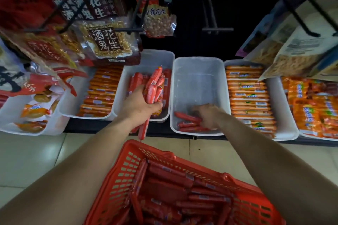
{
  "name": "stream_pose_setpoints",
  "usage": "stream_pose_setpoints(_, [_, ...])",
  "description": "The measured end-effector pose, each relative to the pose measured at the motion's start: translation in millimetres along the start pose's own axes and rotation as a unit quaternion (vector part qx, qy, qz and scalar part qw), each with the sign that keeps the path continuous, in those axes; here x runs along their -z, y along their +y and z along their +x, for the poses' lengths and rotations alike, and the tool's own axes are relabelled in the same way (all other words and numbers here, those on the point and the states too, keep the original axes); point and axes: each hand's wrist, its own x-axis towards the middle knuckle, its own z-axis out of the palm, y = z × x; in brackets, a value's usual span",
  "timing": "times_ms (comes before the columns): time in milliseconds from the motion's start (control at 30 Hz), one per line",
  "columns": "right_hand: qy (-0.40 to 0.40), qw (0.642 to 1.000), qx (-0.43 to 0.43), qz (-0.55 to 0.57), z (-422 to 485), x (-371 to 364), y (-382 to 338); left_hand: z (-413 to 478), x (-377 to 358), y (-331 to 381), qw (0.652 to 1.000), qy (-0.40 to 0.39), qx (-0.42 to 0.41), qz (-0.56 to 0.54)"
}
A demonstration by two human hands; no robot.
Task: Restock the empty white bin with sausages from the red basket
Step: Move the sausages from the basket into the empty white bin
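The white bin (198, 71) stands in the middle of the shelf, with a few red sausages (186, 121) lying at its near end. My right hand (207, 115) reaches into that near end and rests on those sausages; motion blur hides whether its fingers grip one. My left hand (139, 105) is shut on a bundle of red sausages (155, 86), held above the neighbouring bin to the left. The red basket (128, 175) sits low in front of me, holding several red sausages (175, 188).
A bin with red sausages (126, 78) is under my left hand. Bins of orange-wrapped sausages (247, 95) flank both sides along the shelf. Peanut bags (106, 42) hang on hooks overhead at left, more snack bags (296, 49) at right. Pale tiled floor (33, 155) lies below.
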Motion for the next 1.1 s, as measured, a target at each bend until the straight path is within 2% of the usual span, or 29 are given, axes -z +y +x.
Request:
stream_pose_setpoints(167, [0.010,1.000,0.013,0.008,-20.9,3.9,14.5,11.4,-19.3,33.7,0.996,-0.031,-0.053,0.069])
stream_pose_setpoints(233, [0.061,0.998,0.014,0.028,-36.5,9.4,19.5,20.6,-31.7,45.2,0.992,-0.062,-0.069,0.092])
stream_pose_setpoints(333, [0.181,0.980,-0.012,0.085,-63.4,12.5,33.4,37.2,-56.1,64.8,0.982,-0.099,-0.096,0.127])
stream_pose_setpoints(433, [0.241,0.954,-0.050,0.173,-89.8,6.1,52.8,52.5,-90.2,81.9,0.974,-0.123,-0.123,0.148])
stream_pose_setpoints(600, [0.241,0.936,-0.077,0.243,-98.3,-8.1,62.8,72.9,-142.9,86.0,0.972,-0.138,-0.135,0.132])
stream_pose_setpoints(733, [0.264,0.936,-0.068,0.224,-82.1,-12.8,56.8,85.4,-159.0,64.0,0.962,-0.175,-0.122,0.172])
stream_pose_setpoints(833, [0.283,0.938,-0.071,0.188,-71.9,-16.6,56.0,91.7,-157.1,50.6,0.919,-0.218,-0.126,0.302])
stream_pose_setpoints(900, [0.299,0.937,-0.073,0.163,-68.8,-21.3,53.2,95.7,-152.4,47.2,0.893,-0.249,-0.141,0.348])
stream_pose_setpoints(1033, [0.294,0.939,-0.092,0.155,-66.6,-36.4,45.2,96.7,-145.4,45.7,0.885,-0.293,-0.168,0.320])
stream_pose_setpoints(1100, [0.300,0.938,-0.086,0.148,-66.8,-43.8,44.6,92.5,-145.2,42.7,0.893,-0.278,-0.182,0.304])
